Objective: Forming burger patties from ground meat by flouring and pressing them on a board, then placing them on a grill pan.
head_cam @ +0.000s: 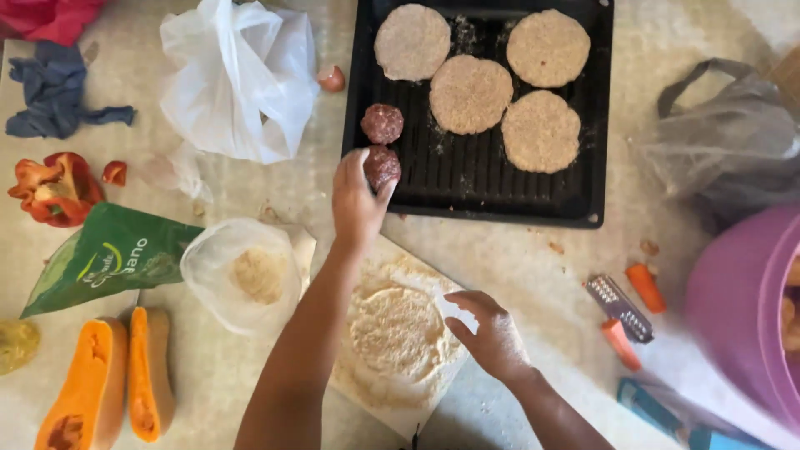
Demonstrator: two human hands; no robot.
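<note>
Gripping a raw meatball (382, 167) at the lower left corner of the black grill tray (583, 200), the left hand (357, 200) sits at frame centre, just below a second meatball (382, 123). Four breaded patties (471, 93) fill the tray. Lower down, the right hand (492, 333), fingers loosely spread, empty, rests beside a crumb-covered board (396, 333).

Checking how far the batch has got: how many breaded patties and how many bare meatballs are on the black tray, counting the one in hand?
Breaded patties: 4
Meatballs: 2, one free on the black tray, one in the left hand
Total: 6
</note>
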